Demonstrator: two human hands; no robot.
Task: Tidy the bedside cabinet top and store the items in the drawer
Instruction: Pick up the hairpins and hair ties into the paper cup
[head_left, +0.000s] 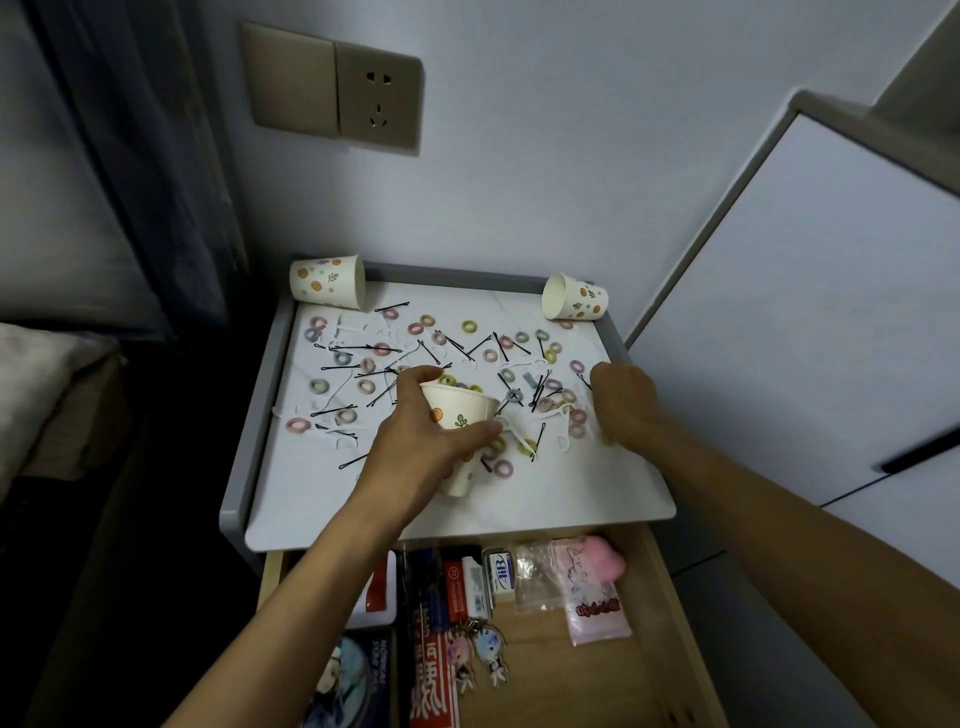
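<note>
My left hand (421, 441) grips a patterned paper cup (460, 415) tilted over the cabinet top (597, 483); several small hair ties lie inside the cup. My right hand (621, 402) rests knuckles-up at the right side of the top, fingers curled down among hair ties (563, 402) and white floss picks; I cannot see what it holds. Coloured hair ties, black bobby pins (358, 349) and floss picks are scattered over the white top. Below it the wooden drawer (649, 660) stands open.
Two more paper cups lie on their sides at the back left (328, 280) and back right (574, 297). The drawer holds boxes, a plastic bag, keychain figures (478, 657) and a pink plush (600, 558). A wall socket (378, 98) is above; a white cupboard stands right.
</note>
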